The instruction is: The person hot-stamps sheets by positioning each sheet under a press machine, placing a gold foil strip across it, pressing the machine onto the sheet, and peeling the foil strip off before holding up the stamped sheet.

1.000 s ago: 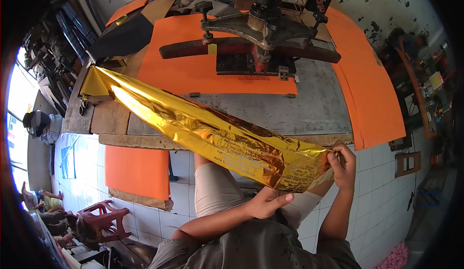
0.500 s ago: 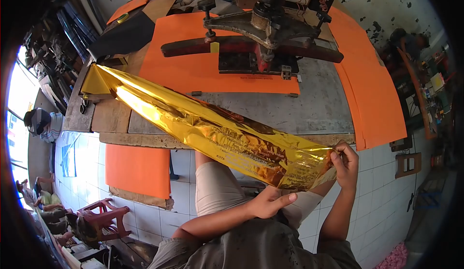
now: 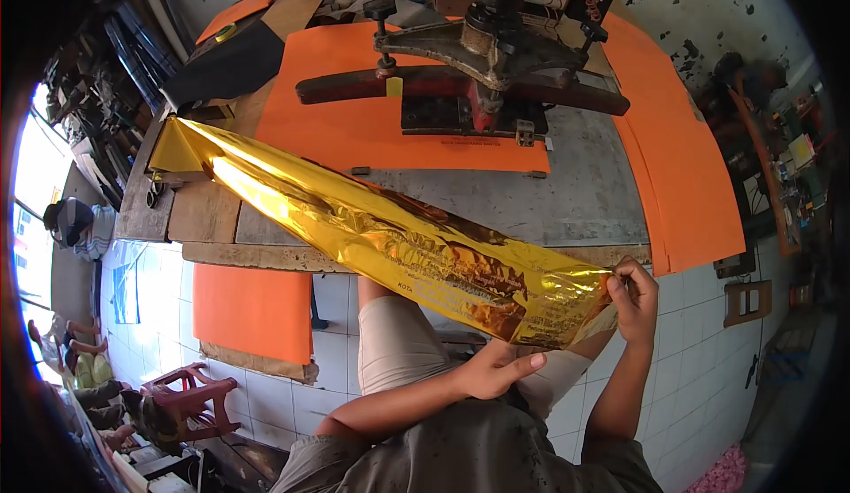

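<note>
One head view: from above, close on the near side of the press [image 3: 489, 61], facing forward and down over the tabletop [image 3: 575, 205].

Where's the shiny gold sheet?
In the head view, the gold sheet slants from the left end of the table to the right hand, in front of the press.

I am seeing white light pouring from the window [image 3: 44, 170] at nine o'clock; gold foil [image 3: 274, 192] is glaring, dark edges are bending.
</note>
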`<action>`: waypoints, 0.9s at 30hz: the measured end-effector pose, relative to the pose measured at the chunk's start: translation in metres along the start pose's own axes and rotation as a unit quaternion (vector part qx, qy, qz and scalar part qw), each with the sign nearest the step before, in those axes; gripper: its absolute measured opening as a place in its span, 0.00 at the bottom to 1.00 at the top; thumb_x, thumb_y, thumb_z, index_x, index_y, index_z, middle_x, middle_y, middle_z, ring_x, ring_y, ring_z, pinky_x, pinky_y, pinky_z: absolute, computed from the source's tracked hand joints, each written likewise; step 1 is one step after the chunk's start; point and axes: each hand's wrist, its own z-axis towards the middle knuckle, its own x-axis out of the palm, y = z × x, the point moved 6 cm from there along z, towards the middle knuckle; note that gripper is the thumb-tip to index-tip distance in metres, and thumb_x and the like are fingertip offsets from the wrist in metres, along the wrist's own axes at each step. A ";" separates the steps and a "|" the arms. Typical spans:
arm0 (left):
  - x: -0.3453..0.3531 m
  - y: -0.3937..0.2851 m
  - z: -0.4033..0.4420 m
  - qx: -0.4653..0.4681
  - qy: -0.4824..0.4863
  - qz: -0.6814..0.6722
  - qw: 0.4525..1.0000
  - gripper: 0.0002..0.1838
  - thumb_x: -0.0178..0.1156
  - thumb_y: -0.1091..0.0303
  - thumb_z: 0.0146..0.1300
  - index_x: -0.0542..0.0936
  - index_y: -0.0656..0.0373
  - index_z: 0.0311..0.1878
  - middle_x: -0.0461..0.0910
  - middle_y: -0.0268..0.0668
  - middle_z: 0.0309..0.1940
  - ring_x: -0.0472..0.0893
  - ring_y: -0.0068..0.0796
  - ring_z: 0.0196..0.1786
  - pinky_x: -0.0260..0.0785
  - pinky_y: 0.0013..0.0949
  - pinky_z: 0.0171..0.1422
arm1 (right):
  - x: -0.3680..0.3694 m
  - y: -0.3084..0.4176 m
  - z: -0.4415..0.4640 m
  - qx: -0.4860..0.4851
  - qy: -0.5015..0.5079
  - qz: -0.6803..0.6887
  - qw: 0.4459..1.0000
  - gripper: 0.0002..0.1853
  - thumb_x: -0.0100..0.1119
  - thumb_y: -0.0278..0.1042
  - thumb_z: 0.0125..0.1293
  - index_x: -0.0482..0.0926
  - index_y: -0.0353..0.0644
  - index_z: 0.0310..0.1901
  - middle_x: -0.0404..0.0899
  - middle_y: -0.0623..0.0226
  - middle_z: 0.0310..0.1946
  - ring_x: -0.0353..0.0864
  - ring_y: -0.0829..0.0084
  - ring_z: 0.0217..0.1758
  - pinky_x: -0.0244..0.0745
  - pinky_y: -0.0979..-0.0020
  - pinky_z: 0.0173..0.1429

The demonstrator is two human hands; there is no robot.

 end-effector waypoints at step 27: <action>-0.048 -0.161 -0.032 0.016 0.054 0.385 0.921 0.17 0.67 0.62 0.70 0.85 0.63 0.55 0.86 0.44 0.49 0.84 0.40 0.51 0.75 0.40 0.59 | -0.015 0.011 -0.006 -0.027 0.084 -0.029 0.996 0.14 0.72 0.36 0.63 0.77 0.37 0.33 0.75 0.69 0.28 0.71 0.74 0.33 0.66 0.71 0.41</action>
